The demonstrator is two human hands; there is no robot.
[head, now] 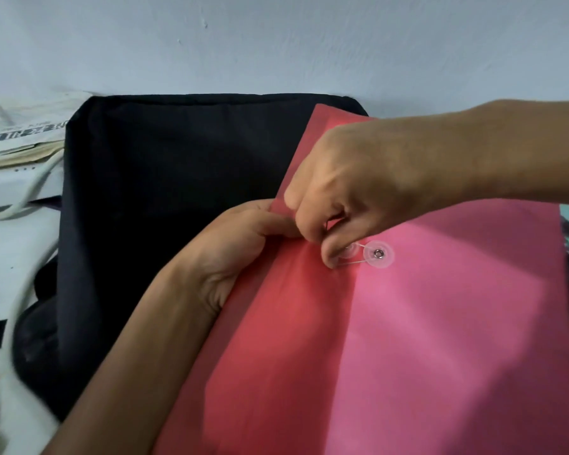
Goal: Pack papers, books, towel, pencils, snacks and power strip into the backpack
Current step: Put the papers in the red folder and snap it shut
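Two hands meet on our pink folder [408,323], which lies across the black backpack [165,178]; our left hand [240,254] grips its left edge; our right hand [358,192] pinches the string at the clasp [376,253], just right of its fingertips; the folder's long side runs toward us.

A plain pale blue-grey painted wall [276,41] fills the space above and beyond the hands, evenly lit. Left of the hands lies a white surface [17,244], slightly blurred.

Prob. a home rm: plain painted wall [276,44], stacked papers [17,139].
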